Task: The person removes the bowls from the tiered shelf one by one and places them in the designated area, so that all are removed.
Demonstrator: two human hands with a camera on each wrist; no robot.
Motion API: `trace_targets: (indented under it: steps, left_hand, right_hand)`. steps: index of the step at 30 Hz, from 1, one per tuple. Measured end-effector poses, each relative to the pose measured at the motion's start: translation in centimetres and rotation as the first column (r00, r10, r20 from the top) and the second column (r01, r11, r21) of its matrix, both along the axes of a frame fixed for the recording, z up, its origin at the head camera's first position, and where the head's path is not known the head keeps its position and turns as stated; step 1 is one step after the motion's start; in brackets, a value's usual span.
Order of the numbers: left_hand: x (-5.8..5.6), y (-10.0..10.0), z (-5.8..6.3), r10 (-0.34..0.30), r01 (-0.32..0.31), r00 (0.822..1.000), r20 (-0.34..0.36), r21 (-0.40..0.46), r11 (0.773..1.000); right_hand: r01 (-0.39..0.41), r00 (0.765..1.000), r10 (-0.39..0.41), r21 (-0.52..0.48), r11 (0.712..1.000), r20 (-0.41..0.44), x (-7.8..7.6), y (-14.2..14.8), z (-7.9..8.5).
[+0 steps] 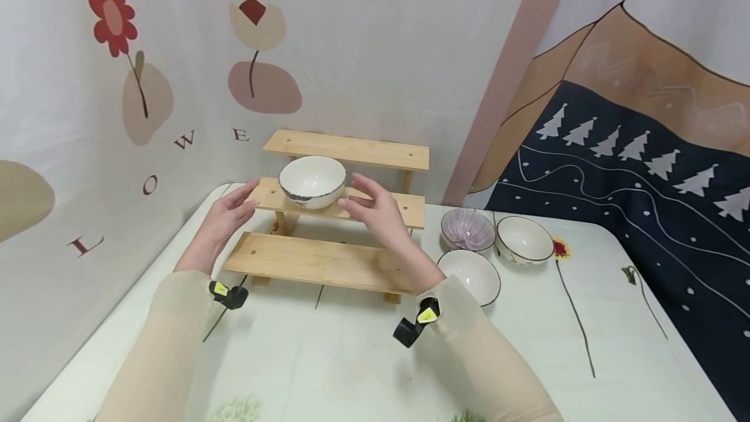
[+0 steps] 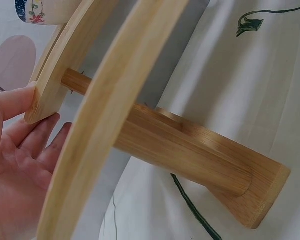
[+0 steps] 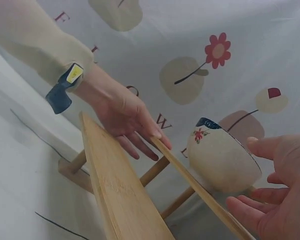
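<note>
A white bowl with a dark patterned rim stands upright on the middle step of a three-tiered wooden shelf stand. My left hand holds the left end of that middle board. In the left wrist view, the thumb presses one face of the board and the fingers lie on the other side. Beside the bowl is my right hand, its fingers spread and loosely bent. From the right wrist view, one fingertip sits right at the bowl's rim, and other fingers are near its base, not wrapped round it.
Right of the stand, a purple striped bowl and two white bowls, one at the right and one nearer, sit on the pale tablecloth. A printed curtain hangs close behind the stand.
</note>
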State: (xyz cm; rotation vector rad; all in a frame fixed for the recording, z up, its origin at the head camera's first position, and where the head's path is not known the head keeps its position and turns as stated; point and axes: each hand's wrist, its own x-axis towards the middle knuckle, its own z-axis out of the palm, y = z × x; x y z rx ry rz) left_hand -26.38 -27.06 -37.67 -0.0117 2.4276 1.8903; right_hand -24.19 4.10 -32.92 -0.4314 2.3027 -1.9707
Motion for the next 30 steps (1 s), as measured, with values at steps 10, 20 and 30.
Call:
trace_targets:
  steps: [10,20,30]
  left_hand:
    - [-0.1,0.0,0.1,-0.001,0.001,1.000,-0.001,0.017,1.000]
    - [-0.1,-0.1,0.1,0.009,-0.010,1.000,0.001,0.022,1.000]
    - [-0.3,-0.3,-0.2,0.010,-0.010,1.000,0.008,0.019,1.000]
  right_hand:
    - [-0.020,1.000,0.020,-0.022,1.000,0.024,-0.5,-0.9,0.2]
    - [-0.031,0.997,0.033,-0.037,0.999,0.075,-1.1,-1.4,0.4]
    - [-0.030,0.990,0.041,-0.084,0.996,0.131,-1.6,-1.4,1.1]
